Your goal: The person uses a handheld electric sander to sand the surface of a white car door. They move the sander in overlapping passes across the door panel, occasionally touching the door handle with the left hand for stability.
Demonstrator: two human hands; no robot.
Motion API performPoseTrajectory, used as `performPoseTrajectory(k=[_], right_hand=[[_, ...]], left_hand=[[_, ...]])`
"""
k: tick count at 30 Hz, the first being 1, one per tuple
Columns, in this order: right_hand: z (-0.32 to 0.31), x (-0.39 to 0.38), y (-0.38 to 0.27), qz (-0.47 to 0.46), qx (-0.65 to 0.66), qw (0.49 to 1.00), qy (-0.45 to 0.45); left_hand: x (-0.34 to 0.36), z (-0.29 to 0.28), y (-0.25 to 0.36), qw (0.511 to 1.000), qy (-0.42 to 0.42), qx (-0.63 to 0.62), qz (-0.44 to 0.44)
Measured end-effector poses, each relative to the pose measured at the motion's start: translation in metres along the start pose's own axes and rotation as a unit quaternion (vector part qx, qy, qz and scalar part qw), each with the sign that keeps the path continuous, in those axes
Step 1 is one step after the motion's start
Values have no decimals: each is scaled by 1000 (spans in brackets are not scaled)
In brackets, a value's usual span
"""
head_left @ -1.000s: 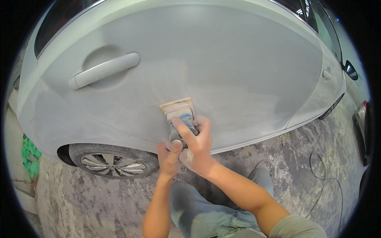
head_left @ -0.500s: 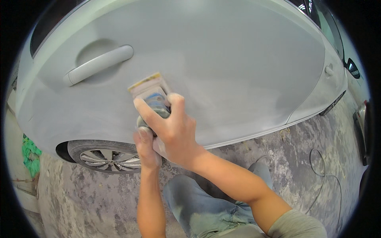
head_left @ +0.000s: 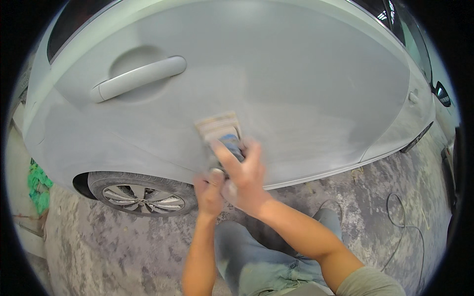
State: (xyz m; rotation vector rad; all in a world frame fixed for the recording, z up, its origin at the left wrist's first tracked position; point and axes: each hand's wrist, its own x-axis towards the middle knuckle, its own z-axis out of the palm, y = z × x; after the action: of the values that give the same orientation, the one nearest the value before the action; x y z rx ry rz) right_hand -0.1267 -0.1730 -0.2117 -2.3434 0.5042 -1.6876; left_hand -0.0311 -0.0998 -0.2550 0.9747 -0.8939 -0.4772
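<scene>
A rectangular sanding tool with a pale pad and a blue patch on its body rests against the grey, dusty car door panel, right of and below the door handle. My right hand is wrapped over the tool's body, slightly blurred by motion, its index finger along the top. Just below and to the left, my left hand grips the tool's lower end, thumb up. The pad's underside is hidden against the panel.
The rear wheel is at lower left, with green crumpled material beyond it. A grey cord loops on the stained concrete floor. A side mirror and a dark object stand at the right edge. My jeans-clad legs are below.
Half a second ago both hands and the tool were higher and further left; they have moved right and down, back to about where they were one second ago.
</scene>
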Motion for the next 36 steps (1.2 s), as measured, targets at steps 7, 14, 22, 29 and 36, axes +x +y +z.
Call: performPoseTrajectory(k=[7,14,22,29,36], right_hand=[[9,39,-36,-17,26,1000,-6],[16,17,-30,-76,10,993,-90],[-5,59,-34,-88,-38,993,-66],[-47,68,-17,-51,-126,990,-33],[21,66,-61,-105,-40,988,-102]], left_hand=[[19,-14,21,995,-44,-83,28],[-14,-14,-17,983,90,-160,21],[20,19,24,970,48,-237,32],[36,30,5,986,-82,-141,-39],[23,-17,28,971,12,-233,60]])
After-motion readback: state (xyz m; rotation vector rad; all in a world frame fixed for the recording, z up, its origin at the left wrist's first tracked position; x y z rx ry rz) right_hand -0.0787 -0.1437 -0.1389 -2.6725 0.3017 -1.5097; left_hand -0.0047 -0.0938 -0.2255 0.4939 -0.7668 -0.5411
